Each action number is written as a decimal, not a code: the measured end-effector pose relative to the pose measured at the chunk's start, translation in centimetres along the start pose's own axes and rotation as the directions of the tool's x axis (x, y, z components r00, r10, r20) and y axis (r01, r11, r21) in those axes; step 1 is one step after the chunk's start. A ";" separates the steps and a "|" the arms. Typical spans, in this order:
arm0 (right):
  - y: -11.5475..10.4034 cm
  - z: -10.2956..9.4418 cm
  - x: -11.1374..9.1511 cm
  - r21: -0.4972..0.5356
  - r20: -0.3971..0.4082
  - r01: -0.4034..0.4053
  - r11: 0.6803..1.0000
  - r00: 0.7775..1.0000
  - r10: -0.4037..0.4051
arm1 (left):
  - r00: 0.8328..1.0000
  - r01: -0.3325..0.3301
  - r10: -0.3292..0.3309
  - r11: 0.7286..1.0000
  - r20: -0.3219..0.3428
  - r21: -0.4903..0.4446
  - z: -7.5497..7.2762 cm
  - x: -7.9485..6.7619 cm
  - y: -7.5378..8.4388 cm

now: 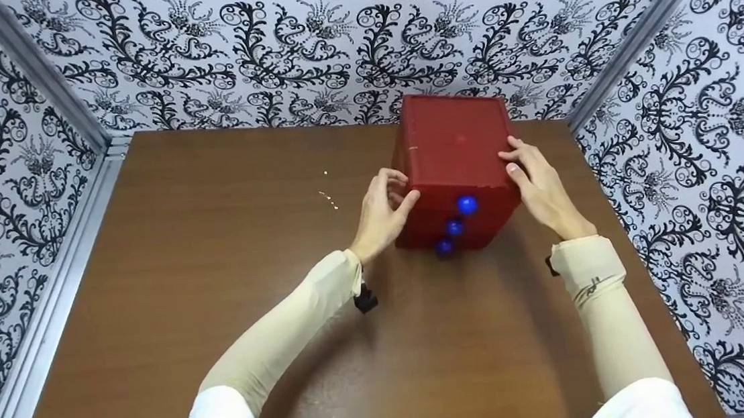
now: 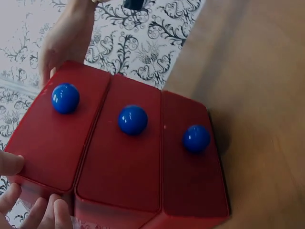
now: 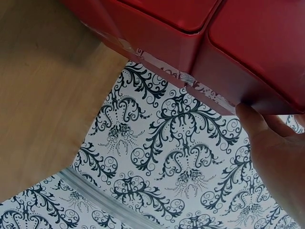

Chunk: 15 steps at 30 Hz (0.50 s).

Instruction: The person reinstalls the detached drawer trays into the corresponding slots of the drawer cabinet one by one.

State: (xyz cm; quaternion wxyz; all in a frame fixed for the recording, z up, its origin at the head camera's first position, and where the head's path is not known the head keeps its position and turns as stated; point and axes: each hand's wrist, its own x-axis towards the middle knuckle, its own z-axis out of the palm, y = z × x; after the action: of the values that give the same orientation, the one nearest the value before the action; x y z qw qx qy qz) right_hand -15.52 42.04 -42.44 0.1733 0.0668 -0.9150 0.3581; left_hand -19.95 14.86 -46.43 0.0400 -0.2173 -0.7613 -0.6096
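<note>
A red drawer box [image 1: 457, 139] stands toward the back right of the table, with three stacked drawers facing the person. Each drawer front carries a round blue knob; the top knob [image 1: 467, 205] is the nearest to the camera. My left hand [image 1: 381, 216] grips the upper left front corner, its thumb at the front edge and its fingers along the side. On the opposite side my right hand [image 1: 540, 184] holds the box near its top edge. In the left wrist view all three drawer fronts, including the middle drawer [image 2: 121, 167], look closed.
The brown wooden table [image 1: 227, 248] reaches back to a wall [image 1: 303, 40] covered in black and white scroll pattern. A patterned side wall [image 1: 729, 137] rises close to the right arm. Metal rails [image 1: 53, 338] border the table on the left.
</note>
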 end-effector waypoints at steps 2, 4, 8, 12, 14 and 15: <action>0.0 -0.1 0.0 -0.003 -0.005 0.001 1.000 1.000 -0.001 | 1.000 -0.022 0.022 0.999 0.009 0.034 0.0 0.1 -0.1; 0.1 -0.1 0.1 -0.003 -0.006 0.005 1.000 1.000 -0.005 | 0.999 -0.033 0.032 0.998 0.015 0.055 -0.1 0.2 -0.2; 0.5 0.1 0.3 -0.005 -0.011 0.008 1.000 1.000 -0.008 | 0.999 -0.033 0.032 0.999 0.031 0.037 -0.3 0.3 -0.3; 1.0 0.4 0.1 -0.015 -0.020 0.005 1.000 1.000 -0.005 | 0.997 -0.051 0.048 0.998 0.053 0.044 -0.7 -0.2 -0.1; 1.3 0.4 0.0 -0.023 -0.025 0.002 1.000 1.000 -0.003 | 0.995 -0.079 0.072 0.991 0.067 0.104 -1.0 -0.8 0.1; 1.4 0.4 -0.1 -0.022 -0.029 -0.001 1.000 1.000 0.001 | 0.993 -0.097 0.086 0.984 0.076 0.148 -1.3 -1.2 0.2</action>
State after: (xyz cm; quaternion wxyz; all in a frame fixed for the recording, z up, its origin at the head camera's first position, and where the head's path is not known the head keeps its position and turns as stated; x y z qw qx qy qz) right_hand -15.91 42.84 -43.60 0.1870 0.0593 -0.9164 0.3488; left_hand -19.03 13.36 -46.32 0.0578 -0.2695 -0.7956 -0.5395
